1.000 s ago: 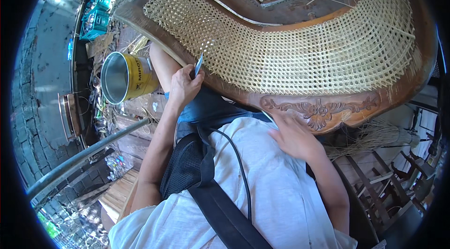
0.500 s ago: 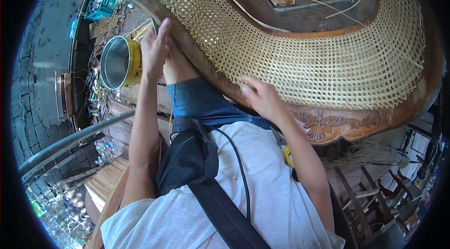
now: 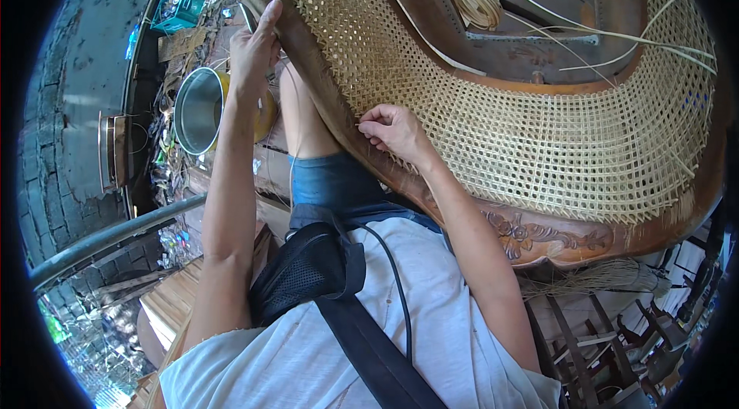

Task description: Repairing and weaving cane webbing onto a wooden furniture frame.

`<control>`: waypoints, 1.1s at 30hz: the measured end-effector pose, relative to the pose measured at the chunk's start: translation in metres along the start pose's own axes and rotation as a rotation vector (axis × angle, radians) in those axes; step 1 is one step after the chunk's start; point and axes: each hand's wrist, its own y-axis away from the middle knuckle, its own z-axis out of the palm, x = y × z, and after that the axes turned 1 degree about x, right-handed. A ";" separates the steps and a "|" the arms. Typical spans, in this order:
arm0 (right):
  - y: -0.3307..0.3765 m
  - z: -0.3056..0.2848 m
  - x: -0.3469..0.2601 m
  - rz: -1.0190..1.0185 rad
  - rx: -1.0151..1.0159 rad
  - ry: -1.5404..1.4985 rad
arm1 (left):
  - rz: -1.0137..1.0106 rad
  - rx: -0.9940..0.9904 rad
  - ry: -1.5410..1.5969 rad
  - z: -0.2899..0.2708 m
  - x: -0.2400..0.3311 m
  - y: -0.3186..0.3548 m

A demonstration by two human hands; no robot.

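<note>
The curved wooden furniture frame (image 3: 308, 47) lies across my lap, its openings filled with woven cane webbing (image 3: 531, 143). At its left rim, my left hand (image 3: 256, 51) is closed around a thin metal tool (image 3: 248, 18); only a short grey length shows past the fingers, so its kind is unclear. My right hand (image 3: 396, 134) is pinched at the near-left edge of the webbing, against the wood. Whatever lies between those fingertips is too small to make out. Loose pale cane strands (image 3: 585, 28) trail over the far part of the frame.
A yellow metal bucket (image 3: 198, 110) stands to the left, beside my left forearm. Beyond it are teal crates (image 3: 178, 7) and scattered litter. A metal rail (image 3: 115, 238) crosses the lower left. Wooden chair frames (image 3: 600, 340) stand at the lower right.
My right hand has moved left and up to the webbing's edge, its fingers closing from apart into a pinch. The frame sits slightly lower and farther right in view.
</note>
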 end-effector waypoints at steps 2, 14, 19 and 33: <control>-0.004 0.000 -0.007 0.115 0.014 -0.027 | 0.016 0.013 0.027 0.002 -0.004 -0.001; -0.032 -0.002 -0.010 0.365 -0.089 0.125 | -0.043 -0.003 0.118 -0.010 -0.035 0.010; -0.028 0.009 -0.037 0.398 -0.051 0.345 | 0.000 -0.010 0.117 -0.009 -0.031 0.008; -0.014 0.002 0.003 -0.092 0.041 0.382 | -0.003 -0.009 0.196 -0.006 -0.027 0.014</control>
